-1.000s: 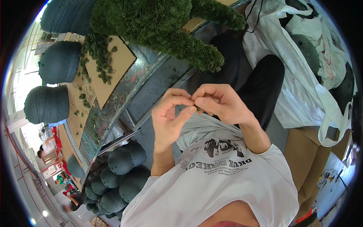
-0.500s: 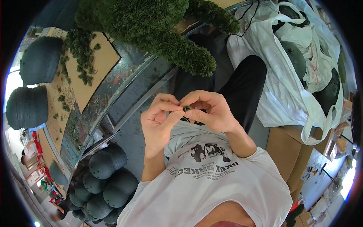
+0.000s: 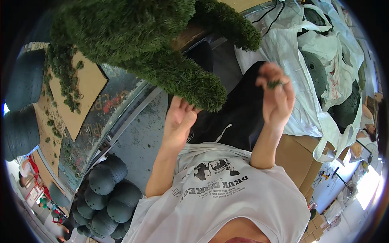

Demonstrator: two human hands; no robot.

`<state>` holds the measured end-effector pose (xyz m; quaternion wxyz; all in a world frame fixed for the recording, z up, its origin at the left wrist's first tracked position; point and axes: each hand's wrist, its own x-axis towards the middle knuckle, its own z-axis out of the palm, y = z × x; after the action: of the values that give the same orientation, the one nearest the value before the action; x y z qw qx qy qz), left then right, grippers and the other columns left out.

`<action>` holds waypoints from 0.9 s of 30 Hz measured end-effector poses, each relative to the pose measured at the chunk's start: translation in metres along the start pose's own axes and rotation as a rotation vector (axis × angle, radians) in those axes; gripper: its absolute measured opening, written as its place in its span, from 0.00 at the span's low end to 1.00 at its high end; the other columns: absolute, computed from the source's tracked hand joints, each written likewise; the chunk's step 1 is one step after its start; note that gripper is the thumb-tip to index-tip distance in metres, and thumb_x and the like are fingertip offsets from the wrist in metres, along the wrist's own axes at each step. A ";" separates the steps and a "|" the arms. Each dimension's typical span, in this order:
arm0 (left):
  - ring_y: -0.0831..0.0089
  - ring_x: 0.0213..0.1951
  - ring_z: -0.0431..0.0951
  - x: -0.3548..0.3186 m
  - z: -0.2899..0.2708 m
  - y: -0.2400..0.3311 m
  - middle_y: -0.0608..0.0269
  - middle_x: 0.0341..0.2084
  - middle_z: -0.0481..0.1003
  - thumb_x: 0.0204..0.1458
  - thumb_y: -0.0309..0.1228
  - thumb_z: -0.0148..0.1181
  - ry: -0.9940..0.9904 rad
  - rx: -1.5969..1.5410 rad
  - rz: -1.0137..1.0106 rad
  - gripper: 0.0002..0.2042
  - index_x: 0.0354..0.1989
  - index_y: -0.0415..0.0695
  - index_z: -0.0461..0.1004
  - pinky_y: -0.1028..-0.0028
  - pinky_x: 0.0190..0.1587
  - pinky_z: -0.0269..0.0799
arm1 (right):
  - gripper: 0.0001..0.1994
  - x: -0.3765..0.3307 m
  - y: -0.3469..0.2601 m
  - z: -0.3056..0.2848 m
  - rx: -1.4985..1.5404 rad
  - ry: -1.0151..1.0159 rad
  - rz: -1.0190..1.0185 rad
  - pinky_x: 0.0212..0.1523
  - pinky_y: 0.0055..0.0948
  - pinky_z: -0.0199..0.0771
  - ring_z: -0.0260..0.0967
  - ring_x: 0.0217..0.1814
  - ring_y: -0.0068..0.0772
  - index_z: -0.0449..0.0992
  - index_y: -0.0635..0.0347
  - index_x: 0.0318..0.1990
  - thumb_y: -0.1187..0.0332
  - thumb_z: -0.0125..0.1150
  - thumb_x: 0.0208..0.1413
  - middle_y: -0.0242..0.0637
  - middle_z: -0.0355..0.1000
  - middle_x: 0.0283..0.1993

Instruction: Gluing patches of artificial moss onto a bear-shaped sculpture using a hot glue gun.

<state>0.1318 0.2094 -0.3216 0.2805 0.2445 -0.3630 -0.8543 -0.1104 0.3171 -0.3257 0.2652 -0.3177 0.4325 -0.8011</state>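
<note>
A big shape covered in artificial green foliage [image 3: 121, 36] hangs over the table edge, one limb [image 3: 198, 87] reaching toward my lap. My left hand [image 3: 178, 123] is just under that limb's end, palm up and thumb apart, its fingertips partly hidden by the greenery. It looks open, touching or nearly touching the leaves. Out to the right above my knee, my right hand [image 3: 277, 95] is raised, with its fingers closed on a small green sprig [image 3: 274, 84]. Motion blurs those fingertips.
Loose green sprigs [image 3: 67, 77] lie on a cardboard sheet [image 3: 87, 87] on the worn table [image 3: 85, 150]. Dark perforated domes are stacked below [image 3: 107, 178] and stand at the left. At right are a white sack [image 3: 287, 109] of dark shells and a cardboard box [image 3: 298, 162].
My hands were together over my lap, pinching a small green piece. They have parted: the right went up and right with the sprig, the left to the foliage limb, which now hangs lower.
</note>
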 end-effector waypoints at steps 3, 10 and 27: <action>0.61 0.69 0.64 0.006 0.006 -0.012 0.55 0.67 0.65 0.63 0.31 0.61 -0.056 -0.119 0.050 0.33 0.73 0.37 0.53 0.58 0.72 0.58 | 0.10 0.049 0.020 -0.014 -0.001 0.078 0.017 0.65 0.42 0.66 0.64 0.71 0.48 0.75 0.66 0.50 0.71 0.56 0.66 0.63 0.64 0.69; 0.60 0.66 0.69 -0.013 0.011 0.007 0.56 0.64 0.69 0.62 0.42 0.65 0.105 -0.054 0.060 0.34 0.70 0.38 0.60 0.56 0.68 0.64 | 0.09 0.067 0.031 0.000 0.189 -0.139 0.069 0.74 0.43 0.53 0.61 0.74 0.48 0.75 0.65 0.48 0.73 0.58 0.62 0.67 0.61 0.71; 0.57 0.38 0.77 -0.101 -0.058 0.092 0.55 0.39 0.76 0.57 0.67 0.55 0.365 0.187 0.101 0.41 0.60 0.38 0.68 0.57 0.41 0.71 | 0.09 -0.019 0.031 0.073 0.645 -0.415 0.266 0.72 0.42 0.60 0.56 0.77 0.56 0.78 0.61 0.41 0.66 0.68 0.58 0.64 0.59 0.71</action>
<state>0.2684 0.1944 -0.2662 0.3603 0.4015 -0.3956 -0.7433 -0.0388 0.2770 -0.3270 0.5341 -0.3147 0.1336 -0.7732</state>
